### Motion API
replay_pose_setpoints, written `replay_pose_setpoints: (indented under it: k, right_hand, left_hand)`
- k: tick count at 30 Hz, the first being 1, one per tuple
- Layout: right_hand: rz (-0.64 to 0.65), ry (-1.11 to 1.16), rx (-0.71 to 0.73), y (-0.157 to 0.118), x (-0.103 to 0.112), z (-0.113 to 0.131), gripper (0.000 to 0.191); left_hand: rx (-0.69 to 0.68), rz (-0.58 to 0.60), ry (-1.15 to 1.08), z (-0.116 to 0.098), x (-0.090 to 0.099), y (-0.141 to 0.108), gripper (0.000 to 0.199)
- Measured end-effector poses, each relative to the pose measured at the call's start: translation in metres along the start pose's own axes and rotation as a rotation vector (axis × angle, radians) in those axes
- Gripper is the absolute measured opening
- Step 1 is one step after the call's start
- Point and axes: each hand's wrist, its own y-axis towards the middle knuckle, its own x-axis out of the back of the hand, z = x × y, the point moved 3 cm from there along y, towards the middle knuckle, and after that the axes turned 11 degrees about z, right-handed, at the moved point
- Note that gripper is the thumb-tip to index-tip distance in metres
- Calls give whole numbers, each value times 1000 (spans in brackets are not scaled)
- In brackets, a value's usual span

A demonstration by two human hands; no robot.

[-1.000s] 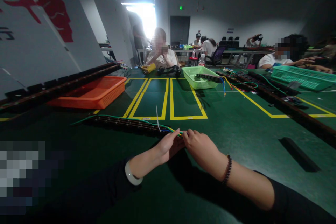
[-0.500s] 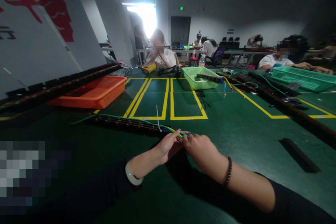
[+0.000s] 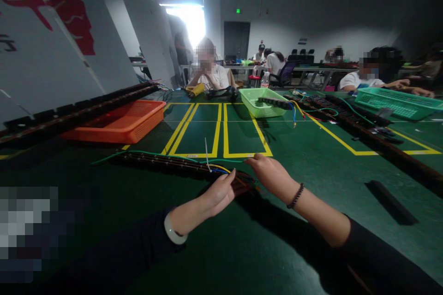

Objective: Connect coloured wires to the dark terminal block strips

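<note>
A long black strip [image 3: 162,162] with wires along it lies on the green table in front of me. My left hand [image 3: 221,191] grips the bundle of yellow and blue wires [image 3: 221,169] at the strip's right end, thumb on top. Loose wire ends poke out past its fingers. Up and to the right, my right hand [image 3: 268,170] pinches the end of a green wire [image 3: 221,161], which runs leftward over the strip. A thin white cable tie [image 3: 206,154] stands up from the strip near the wires, its tail pointing upward.
An orange basket [image 3: 138,124] stands at the left with another long black strip [image 3: 79,106] across it. A light green basket [image 3: 256,106] is at the back, a teal basket [image 3: 398,103] at the right. A black bar [image 3: 391,203] lies at the right. Co-workers sit beyond.
My right hand has moved up and away from my left hand, drawing the green wire apart from the bundle. My left hand stays about where it was.
</note>
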Motion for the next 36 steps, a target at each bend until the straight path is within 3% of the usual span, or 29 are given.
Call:
replay_pose_setpoints:
  k: [5,11,20,25,28,33,36]
  right_hand:
    - [-8,-21,91,16,-26,-7,33]
    - [-95,-105,129,27,-32,-22,36]
    - [-117,-1,180,29,-48,-28,38]
    - [-329,296,209,13,-44,-29,34]
    - [-468,402,310,-9,-40,-29,33]
    - [-542,69,651,-44,-34,-16,42]
    - [-500,-141,699,-49,-34,-7,40]
  left_hand:
    - [20,-45,36,1,3,2,21]
    - [31,2,57,0,-1,0,30]
    - [63,9,75,-3,-5,-2,31]
    - [53,32,73,-2,-2,-1,32]
    - [50,32,40,-1,0,0,28]
    - [64,49,21,-2,-3,-1,28]
    - [48,37,35,-2,-2,-1,30]
